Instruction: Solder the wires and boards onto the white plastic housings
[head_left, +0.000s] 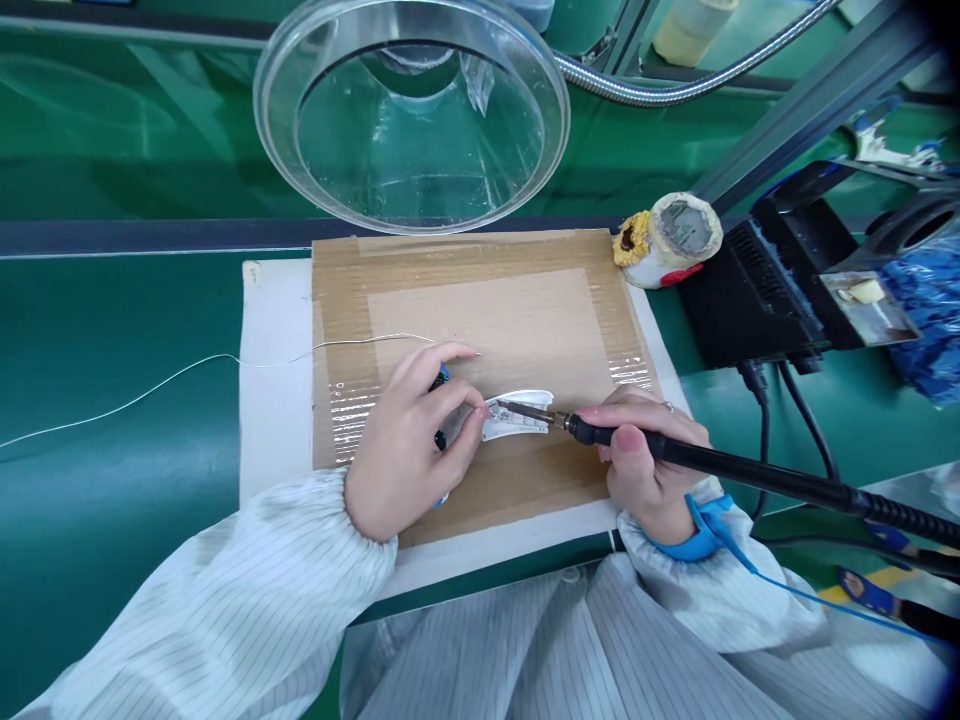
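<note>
My right hand [652,455] grips a black soldering iron [690,455] like a pen. Its metal tip reaches left over a small white curved plastic housing [517,425] with parts inside, lying on cardboard. My left hand [420,435] is closed in a pinch, thumb and a finger together at the housing's left end; what they pinch is too small to make out. A thin solder wire [330,345] runs from the left edge to the back of this hand, and a short bit shows beyond a fingertip. Partly hidden beneath the palm is a blue and black object [440,440].
The cardboard sheet [487,310] rests on a white board [274,300] on the green bench. A clear fume hood [412,215] hangs above. At right stand a decorated pot [652,265] and a black soldering stand [742,290]. A blue wrist strap [694,535] trails a cord.
</note>
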